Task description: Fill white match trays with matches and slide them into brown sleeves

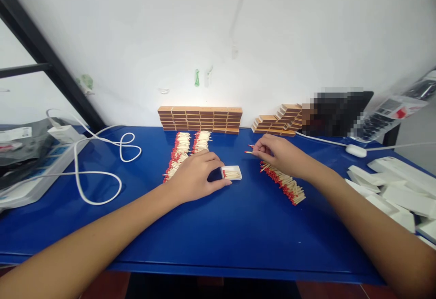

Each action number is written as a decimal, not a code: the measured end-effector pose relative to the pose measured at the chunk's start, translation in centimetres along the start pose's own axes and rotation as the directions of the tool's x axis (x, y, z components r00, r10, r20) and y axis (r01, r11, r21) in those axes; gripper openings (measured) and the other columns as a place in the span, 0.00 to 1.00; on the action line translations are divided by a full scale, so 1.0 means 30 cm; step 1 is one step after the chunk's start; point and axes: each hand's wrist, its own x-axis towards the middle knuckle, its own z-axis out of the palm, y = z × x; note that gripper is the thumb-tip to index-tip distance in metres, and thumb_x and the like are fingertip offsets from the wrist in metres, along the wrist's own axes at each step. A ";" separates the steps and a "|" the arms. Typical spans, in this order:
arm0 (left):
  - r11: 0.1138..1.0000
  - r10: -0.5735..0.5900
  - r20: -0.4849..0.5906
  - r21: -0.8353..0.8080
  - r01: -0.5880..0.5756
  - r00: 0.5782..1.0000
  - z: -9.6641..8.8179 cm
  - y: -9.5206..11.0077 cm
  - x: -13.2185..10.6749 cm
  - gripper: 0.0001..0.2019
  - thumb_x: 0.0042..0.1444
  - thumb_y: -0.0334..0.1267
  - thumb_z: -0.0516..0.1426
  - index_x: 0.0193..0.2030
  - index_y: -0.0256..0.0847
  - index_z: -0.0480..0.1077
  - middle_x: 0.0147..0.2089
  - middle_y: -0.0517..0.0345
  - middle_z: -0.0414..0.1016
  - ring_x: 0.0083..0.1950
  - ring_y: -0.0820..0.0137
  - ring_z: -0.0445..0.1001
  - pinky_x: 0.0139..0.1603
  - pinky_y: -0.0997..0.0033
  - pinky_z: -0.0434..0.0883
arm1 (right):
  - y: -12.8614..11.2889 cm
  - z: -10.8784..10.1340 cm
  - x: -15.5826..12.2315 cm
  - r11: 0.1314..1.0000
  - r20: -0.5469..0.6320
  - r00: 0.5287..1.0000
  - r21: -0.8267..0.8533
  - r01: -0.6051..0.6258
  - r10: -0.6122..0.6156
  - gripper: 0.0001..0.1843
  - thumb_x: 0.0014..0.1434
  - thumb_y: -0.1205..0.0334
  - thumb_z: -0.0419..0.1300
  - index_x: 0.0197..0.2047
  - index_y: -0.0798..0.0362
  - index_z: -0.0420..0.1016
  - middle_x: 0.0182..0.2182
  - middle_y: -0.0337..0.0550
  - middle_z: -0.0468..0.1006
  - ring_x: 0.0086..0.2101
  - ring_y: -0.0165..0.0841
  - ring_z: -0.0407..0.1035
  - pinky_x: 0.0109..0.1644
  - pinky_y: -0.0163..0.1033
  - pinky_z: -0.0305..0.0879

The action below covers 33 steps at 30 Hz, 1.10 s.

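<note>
A small white matchbox tray (232,172) with a few matches in it lies on the blue table (218,235). My left hand (195,176) rests beside it, its fingertips pinching the tray's left edge. My right hand (279,153) hovers over a row of red-tipped matches (282,182), fingers pinched on a few matches whose tips stick out to the left. Two more rows of matches (185,151) lie behind my left hand.
Stacks of brown matchbox sleeves (200,118) line the wall, with a stepped stack (279,124) to the right. White cables (98,172) and a power strip (37,172) lie at the left. White boxes (391,190) crowd the right edge.
</note>
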 end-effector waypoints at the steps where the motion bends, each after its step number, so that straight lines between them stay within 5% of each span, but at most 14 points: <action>1: 1.000 -0.001 -0.002 0.001 0.001 1.000 0.001 0.000 0.000 0.17 0.65 0.51 0.67 0.50 0.40 0.79 0.48 0.51 0.81 0.51 0.57 0.78 0.54 0.53 0.77 | -0.030 -0.001 -0.007 0.999 -0.006 0.999 0.014 0.032 -0.032 0.12 0.70 0.54 0.57 0.37 0.51 0.76 0.36 0.46 0.77 0.33 0.37 0.70 0.38 0.41 0.64; 7: 1.000 -0.010 0.011 -0.001 0.010 1.000 -0.002 0.004 0.005 0.16 0.64 0.49 0.68 0.50 0.40 0.79 0.48 0.52 0.81 0.51 0.58 0.77 0.55 0.54 0.77 | -0.169 0.024 -0.047 0.973 -0.043 0.973 0.024 0.230 -0.229 0.07 0.73 0.60 0.57 0.43 0.49 0.76 0.38 0.44 0.75 0.35 0.35 0.71 0.38 0.39 0.66; 23: 1.000 0.018 -0.020 -0.003 -0.018 1.000 -0.002 -0.004 0.004 0.16 0.64 0.48 0.67 0.49 0.39 0.78 0.48 0.52 0.80 0.50 0.58 0.78 0.53 0.54 0.76 | -0.215 0.110 -0.059 0.928 -0.050 0.935 -0.156 0.339 -0.350 0.06 0.73 0.65 0.57 0.43 0.51 0.74 0.39 0.44 0.76 0.33 0.34 0.71 0.34 0.39 0.63; 27: 1.000 0.015 -0.018 -0.012 -0.015 1.000 0.000 -0.007 0.004 0.16 0.64 0.49 0.67 0.50 0.39 0.78 0.48 0.52 0.80 0.51 0.58 0.78 0.53 0.54 0.77 | -0.174 0.065 -0.046 0.953 -0.066 0.953 -0.091 0.290 -0.296 0.05 0.72 0.63 0.58 0.45 0.50 0.76 0.40 0.45 0.76 0.35 0.35 0.73 0.38 0.39 0.66; 33: 1.000 0.017 -0.020 -0.014 -0.017 1.000 0.003 -0.006 0.002 0.16 0.65 0.49 0.67 0.50 0.40 0.79 0.48 0.52 0.80 0.51 0.58 0.78 0.53 0.54 0.77 | 0.018 -0.020 -0.001 0.987 -0.144 0.986 -0.154 0.055 -0.078 0.09 0.68 0.59 0.60 0.39 0.52 0.79 0.34 0.46 0.77 0.34 0.38 0.72 0.38 0.42 0.65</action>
